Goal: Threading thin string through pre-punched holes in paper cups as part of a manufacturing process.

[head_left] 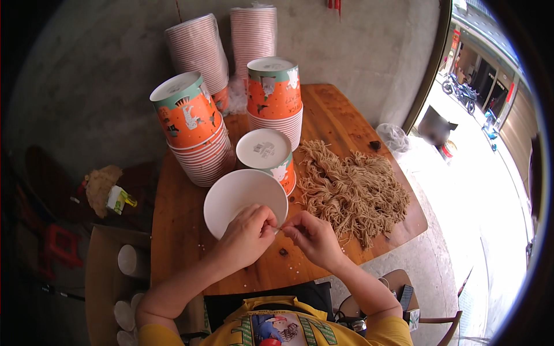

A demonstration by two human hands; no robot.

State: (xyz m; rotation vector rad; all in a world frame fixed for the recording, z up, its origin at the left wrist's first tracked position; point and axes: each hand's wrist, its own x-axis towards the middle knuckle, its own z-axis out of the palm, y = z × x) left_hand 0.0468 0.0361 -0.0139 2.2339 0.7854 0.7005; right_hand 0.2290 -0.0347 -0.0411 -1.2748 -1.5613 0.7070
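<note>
Round wooden table (337,112) with noodle heap (355,190), white bowl (239,199), stacked paper cups (196,135).

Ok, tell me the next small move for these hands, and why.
Probably drop the strand into the white bowl: both hands, left and right, pinch something thin between them at its rim, and the noodle pile lies just right.

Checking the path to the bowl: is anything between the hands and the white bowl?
Nothing visible. The left hand and right hand pinch a thin strand right at the near rim of the white bowl.
</note>
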